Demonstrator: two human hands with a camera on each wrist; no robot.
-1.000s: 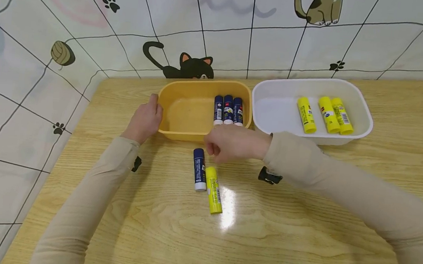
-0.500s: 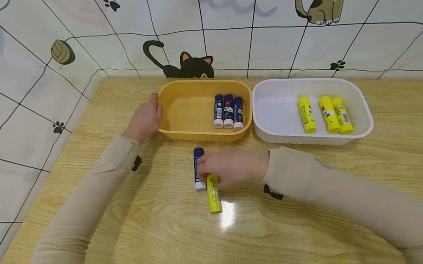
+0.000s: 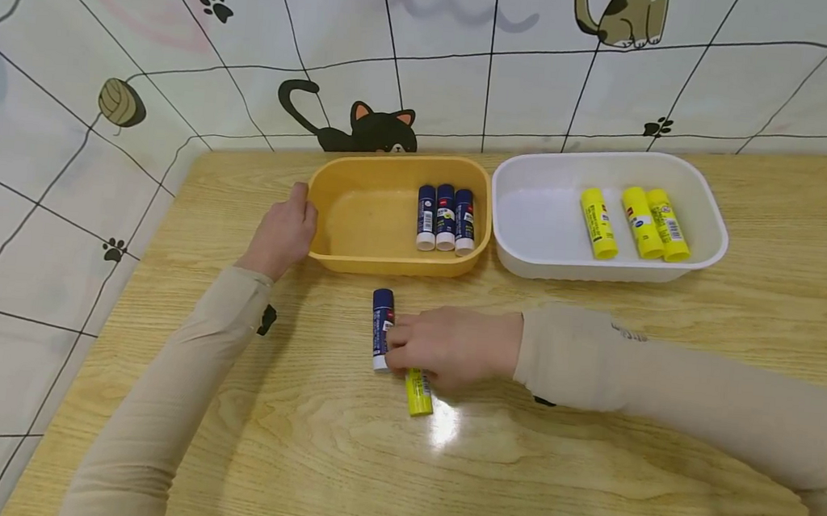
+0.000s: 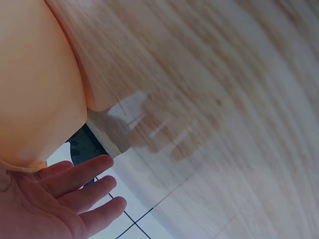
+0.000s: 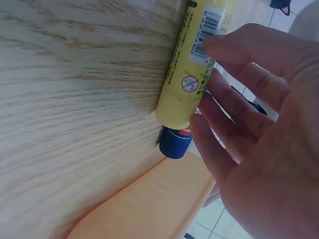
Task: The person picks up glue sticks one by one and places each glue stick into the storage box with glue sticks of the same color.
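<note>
My left hand (image 3: 280,230) holds the left rim of an orange plastic bin (image 3: 355,264). In the left wrist view its fingers (image 4: 92,191) extend outside the bin wall, while the thumb is hidden. On the table in front, my right hand (image 3: 453,346) grips a yellow glue stick (image 3: 419,394) from above. The right wrist view shows the thumb on the barcode of that yellow stick (image 5: 187,74) and fingers at its far side. Close to the fingertips lies a navy glue stick with a white end (image 3: 381,328), partly covered by the hand.
Three navy glue sticks (image 3: 446,218) lie side by side at the right end of the orange bin. A white bin (image 3: 573,269) stands against it on the right, with three yellow glue sticks (image 3: 642,223) inside. Behind them rises a cat-patterned wall (image 3: 443,66).
My right hand has come down from the orange bin's front edge to the yellow stick on the table. The loose navy stick has shifted slightly left. The left hand stays put.
</note>
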